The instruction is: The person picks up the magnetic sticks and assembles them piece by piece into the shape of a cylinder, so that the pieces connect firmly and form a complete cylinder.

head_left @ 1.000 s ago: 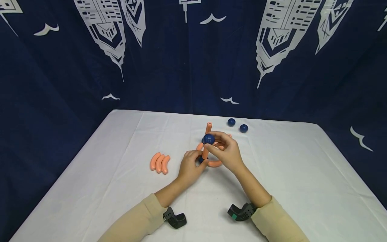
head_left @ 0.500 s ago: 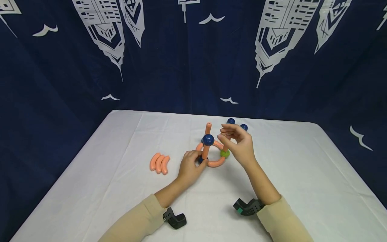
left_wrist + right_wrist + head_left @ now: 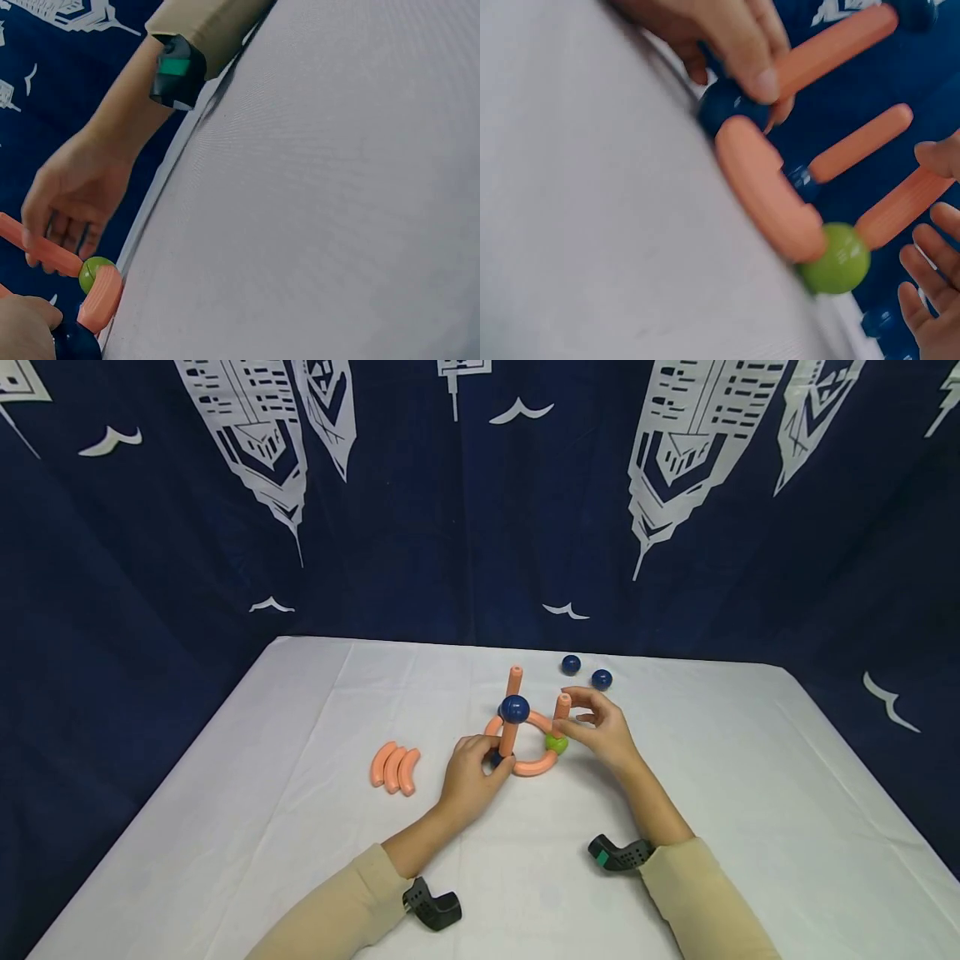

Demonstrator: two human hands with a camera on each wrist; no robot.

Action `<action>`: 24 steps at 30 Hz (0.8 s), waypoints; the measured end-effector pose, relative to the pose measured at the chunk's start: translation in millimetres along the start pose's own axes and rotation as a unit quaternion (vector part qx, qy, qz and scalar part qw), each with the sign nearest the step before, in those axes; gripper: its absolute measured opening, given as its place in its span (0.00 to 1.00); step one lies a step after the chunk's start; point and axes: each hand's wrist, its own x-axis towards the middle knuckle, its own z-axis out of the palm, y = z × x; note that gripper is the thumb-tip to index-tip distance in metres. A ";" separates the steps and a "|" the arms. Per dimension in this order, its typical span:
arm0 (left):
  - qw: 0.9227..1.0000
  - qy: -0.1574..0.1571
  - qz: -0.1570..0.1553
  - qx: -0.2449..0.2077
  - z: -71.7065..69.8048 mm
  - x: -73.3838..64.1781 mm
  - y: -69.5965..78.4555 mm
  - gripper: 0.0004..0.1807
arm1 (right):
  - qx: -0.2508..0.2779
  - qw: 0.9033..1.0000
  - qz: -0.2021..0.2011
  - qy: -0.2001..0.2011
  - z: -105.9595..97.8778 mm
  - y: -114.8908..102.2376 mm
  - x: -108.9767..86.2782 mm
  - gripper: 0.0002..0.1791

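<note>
A ring of curved orange bars [image 3: 536, 766] joined by balls lies on the table. My left hand [image 3: 472, 772] grips the navy ball [image 3: 731, 109] at the ring's front left. From that ball rises an orange rod [image 3: 836, 49] topped by another navy ball [image 3: 514, 709]. Behind it stands a second upright rod [image 3: 514, 679] with a bare upper end. On the right, a third rod [image 3: 562, 706] stands on the green ball [image 3: 557, 744]. My right hand [image 3: 606, 727] pinches this rod between thumb and forefinger, its other fingers held loosely, as the right wrist view shows.
Three loose curved orange bars [image 3: 395, 768] lie side by side to the left of the hands. Two loose navy balls [image 3: 602, 679] sit near the table's far edge, beyond my right hand. A dark blue curtain [image 3: 465, 527] hangs behind the white-covered table [image 3: 720, 760].
My right hand has left the navy ball atop the front rod, moved right, and taken hold of the rod on the green ball. The left hand stays in place.
</note>
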 end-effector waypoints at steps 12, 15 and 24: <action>1.000 -0.002 -0.003 0.003 0.0 0.7 0.2 0.12 | -0.002 0.998 0.039 -0.042 5.6 21.2 -4.0 0.21; 1.000 -0.001 -0.004 0.003 -0.8 0.1 0.6 0.12 | -0.024 0.997 0.048 -0.047 6.1 22.1 -4.8 0.18; 1.000 0.003 -0.007 0.004 -1.6 -0.4 0.8 0.11 | -0.070 0.995 0.044 -0.050 8.7 15.4 -8.6 0.14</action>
